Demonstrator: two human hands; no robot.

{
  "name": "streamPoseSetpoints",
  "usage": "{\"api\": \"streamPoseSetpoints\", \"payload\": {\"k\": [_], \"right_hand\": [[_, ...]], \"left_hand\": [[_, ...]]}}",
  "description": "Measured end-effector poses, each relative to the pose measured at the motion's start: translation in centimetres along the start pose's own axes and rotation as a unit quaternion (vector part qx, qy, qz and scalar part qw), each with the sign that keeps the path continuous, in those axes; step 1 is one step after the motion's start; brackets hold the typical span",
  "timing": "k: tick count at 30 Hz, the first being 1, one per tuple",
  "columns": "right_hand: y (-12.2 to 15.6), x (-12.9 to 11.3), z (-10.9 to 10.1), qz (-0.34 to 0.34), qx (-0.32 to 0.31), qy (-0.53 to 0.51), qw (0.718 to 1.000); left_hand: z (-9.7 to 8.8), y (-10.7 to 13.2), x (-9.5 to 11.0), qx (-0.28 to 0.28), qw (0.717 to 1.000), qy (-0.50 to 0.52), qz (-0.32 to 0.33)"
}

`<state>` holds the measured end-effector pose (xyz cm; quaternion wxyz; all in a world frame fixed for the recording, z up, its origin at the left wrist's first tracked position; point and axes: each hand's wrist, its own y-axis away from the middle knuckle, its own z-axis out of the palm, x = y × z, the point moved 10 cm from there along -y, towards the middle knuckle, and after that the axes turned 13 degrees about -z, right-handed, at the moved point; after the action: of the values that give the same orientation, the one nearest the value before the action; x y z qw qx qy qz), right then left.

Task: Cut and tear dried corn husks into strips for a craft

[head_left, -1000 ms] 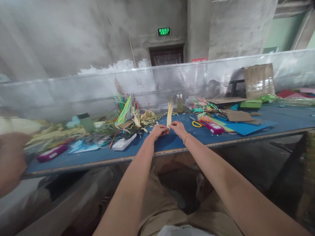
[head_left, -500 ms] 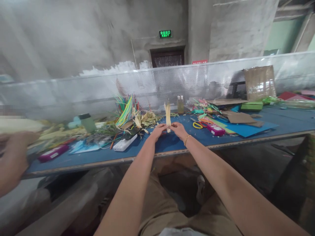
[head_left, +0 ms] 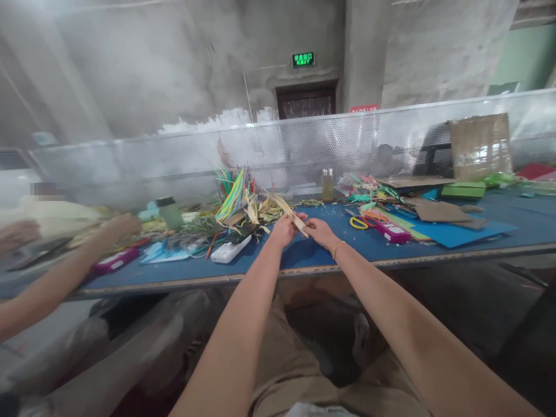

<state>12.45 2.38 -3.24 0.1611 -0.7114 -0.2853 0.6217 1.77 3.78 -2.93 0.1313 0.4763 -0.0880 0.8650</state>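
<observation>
A pale yellow dried corn husk strip (head_left: 292, 212) slants between my hands above the blue table, its upper end leaning left. My left hand (head_left: 284, 229) is closed around its middle. With fingers bent, my right hand (head_left: 320, 233) pinches near the husk's lower end; a gold bracelet circles that wrist. Just behind my left hand lies a heap of dried husks (head_left: 266, 208). To the right of my right hand are yellow-handled scissors (head_left: 358, 222) and a purple box (head_left: 393, 233). A white power strip (head_left: 231, 249) rests left of my left hand.
Colourful pipe cleaners (head_left: 233, 194) stand behind the power strip. A glass bottle (head_left: 327, 185) stands at the back, and cardboard pieces (head_left: 438, 209) lie over blue sheets (head_left: 460, 231) at right. At far left a co-worker's arm (head_left: 82, 272) reaches over the table (head_left: 174, 278).
The husk has gone from upright to slanting, its top tipping left. The co-worker's arm has reached further over the table. The view has shifted slightly left.
</observation>
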Motion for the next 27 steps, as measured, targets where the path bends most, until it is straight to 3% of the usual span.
{"api": "streamPoseSetpoints", "payload": {"k": [5,10,17,27], "right_hand": [[0.3,-1.2,0.4,-0.02,-0.047,0.081,0.995],[0.5,-0.7,0.7,-0.006,-0.066,0.079,0.995],[0.6,-0.1,0.1,0.023,-0.046,0.093,0.994],[0.6,-0.2,-0.6,0.046,-0.02,0.066,0.997]], "left_hand": [[-1.5,-0.1,1.5,0.039,0.99,0.133,0.039],[-2.6,-0.1,2.5,0.052,0.977,0.196,0.072],[-4.9,0.9,3.5,0.153,0.962,0.18,0.134],[-6.4,1.5,4.3,0.198,0.948,0.172,0.181]]}}
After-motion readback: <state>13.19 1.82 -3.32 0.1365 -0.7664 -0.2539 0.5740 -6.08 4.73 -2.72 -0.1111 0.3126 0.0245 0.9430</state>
